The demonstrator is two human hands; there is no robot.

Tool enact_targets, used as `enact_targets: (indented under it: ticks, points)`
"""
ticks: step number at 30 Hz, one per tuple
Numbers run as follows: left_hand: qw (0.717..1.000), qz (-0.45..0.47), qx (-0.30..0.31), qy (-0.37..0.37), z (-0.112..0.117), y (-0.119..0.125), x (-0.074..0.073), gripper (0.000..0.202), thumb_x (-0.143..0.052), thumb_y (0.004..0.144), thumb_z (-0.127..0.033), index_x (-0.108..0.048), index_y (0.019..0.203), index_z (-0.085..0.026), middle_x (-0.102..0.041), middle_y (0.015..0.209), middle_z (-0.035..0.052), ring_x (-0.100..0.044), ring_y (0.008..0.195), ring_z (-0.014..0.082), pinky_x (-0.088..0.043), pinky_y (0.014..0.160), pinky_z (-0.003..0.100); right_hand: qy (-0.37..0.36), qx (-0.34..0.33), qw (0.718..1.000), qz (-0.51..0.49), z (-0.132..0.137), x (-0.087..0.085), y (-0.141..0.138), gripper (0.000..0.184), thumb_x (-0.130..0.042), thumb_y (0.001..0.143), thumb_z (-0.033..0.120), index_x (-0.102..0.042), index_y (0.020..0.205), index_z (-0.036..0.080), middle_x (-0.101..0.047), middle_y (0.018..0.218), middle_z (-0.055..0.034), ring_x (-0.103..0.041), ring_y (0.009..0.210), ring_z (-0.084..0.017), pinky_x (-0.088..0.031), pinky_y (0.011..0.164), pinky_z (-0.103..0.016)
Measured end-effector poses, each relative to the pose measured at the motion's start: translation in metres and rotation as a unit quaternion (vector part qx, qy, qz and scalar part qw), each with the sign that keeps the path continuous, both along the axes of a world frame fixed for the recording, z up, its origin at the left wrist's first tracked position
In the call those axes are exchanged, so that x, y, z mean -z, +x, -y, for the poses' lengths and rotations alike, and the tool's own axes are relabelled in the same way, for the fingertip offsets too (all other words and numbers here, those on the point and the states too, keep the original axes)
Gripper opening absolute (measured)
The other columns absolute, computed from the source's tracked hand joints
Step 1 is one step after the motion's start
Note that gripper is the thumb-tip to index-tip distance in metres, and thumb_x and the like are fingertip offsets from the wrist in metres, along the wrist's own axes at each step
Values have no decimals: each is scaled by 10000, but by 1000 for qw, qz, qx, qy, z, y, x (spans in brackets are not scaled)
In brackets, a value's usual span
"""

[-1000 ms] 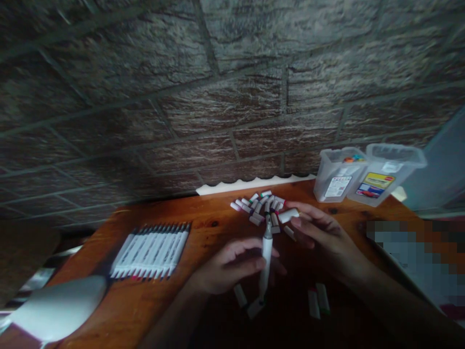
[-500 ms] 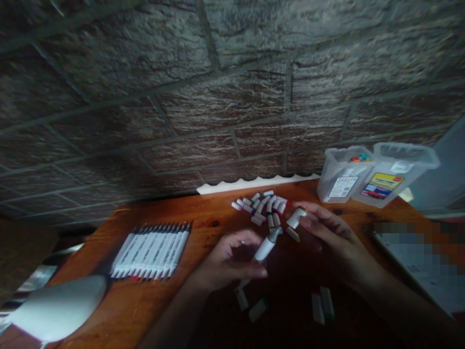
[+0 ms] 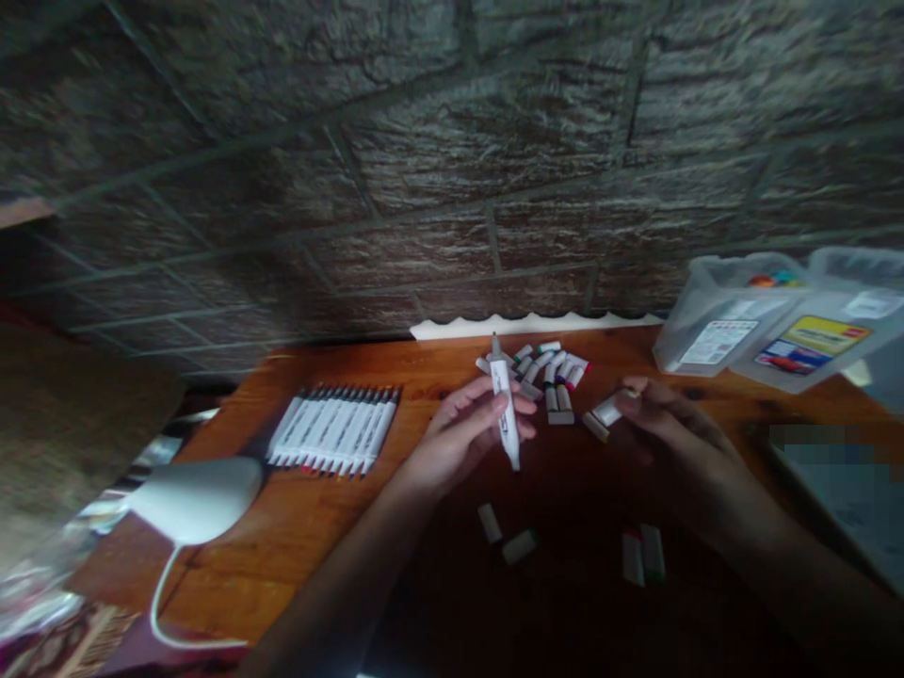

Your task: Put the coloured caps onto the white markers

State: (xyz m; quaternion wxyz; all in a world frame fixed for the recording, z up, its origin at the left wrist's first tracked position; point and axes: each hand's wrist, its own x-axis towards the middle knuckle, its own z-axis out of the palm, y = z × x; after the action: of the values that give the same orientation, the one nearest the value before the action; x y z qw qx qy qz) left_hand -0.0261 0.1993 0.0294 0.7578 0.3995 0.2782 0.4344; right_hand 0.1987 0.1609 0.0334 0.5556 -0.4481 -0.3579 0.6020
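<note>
Well apart: marker (image 3: 507, 426), tub (image 3: 696, 311) with colourful bits (image 3: 763, 281).

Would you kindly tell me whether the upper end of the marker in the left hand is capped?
Uncapped: the marker shows its bare grey tip, and the right hand holds a white cap apart.

Through the head camera I saw a bare left hand (image 3: 466, 428) and a bare right hand (image 3: 674, 438), both with slim fingers and tapering to narrow wrists. The left forearm (image 3: 360, 570) was uncovered along all the length I could see, smooth in outline and thicker toward the elbow. The right forearm (image 3: 798, 565), equally bare, sank into shadow along its underside, where dimness and blur hid finer detail from me.
</note>
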Motion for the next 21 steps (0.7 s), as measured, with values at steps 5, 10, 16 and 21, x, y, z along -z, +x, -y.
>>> enact_targets:
  ticks: [5, 10, 16, 21]
  points:
    - [994, 55, -88, -38, -9, -3, 0, 292, -808, 801, -244, -667, 1028, -126, -727, 977, 30, -727, 805, 119, -612, 731, 202, 56, -51, 966, 248, 2, 9, 1, 393, -744, 781, 546, -650, 895, 182, -620, 737, -8, -513, 595, -75, -405, 531, -188]
    - [993, 51, -99, -41, -7, 0, 0, 317, -852, 748, -252, -680, 984, -130, -700, 896, 3, -707, 797, 113, -612, 723, 215, 130, -155, 841, 503, 5, 26, -1, 287, -577, 927, 479, -702, 917, 221, -655, 697, 6, -564, 573, -86, -396, 552, -217]
    - [997, -15, -73, 32, -5, 4, 1, 311, -869, 729, -296, -736, 965, -144, -728, 899, 20, -668, 771, 85, -531, 712, 178, 188, -135, 808, 542, 5, 23, 0, 261, -581, 938, 443, -751, 998, 254, -746, 1047, -24, -703, 945, -165, -536, 844, -298]
    - [987, -121, -35, 100, 1, 9, 5, 271, -848, 749, -277, -762, 949, -117, -745, 987, 49, -671, 897, 116, -514, 859, 229, 82, -167, 933, 307, 9, 5, -8, 376, -682, 858, 511, -744, 1104, 233, -768, 1061, -39, -736, 928, -151, -593, 802, -244]
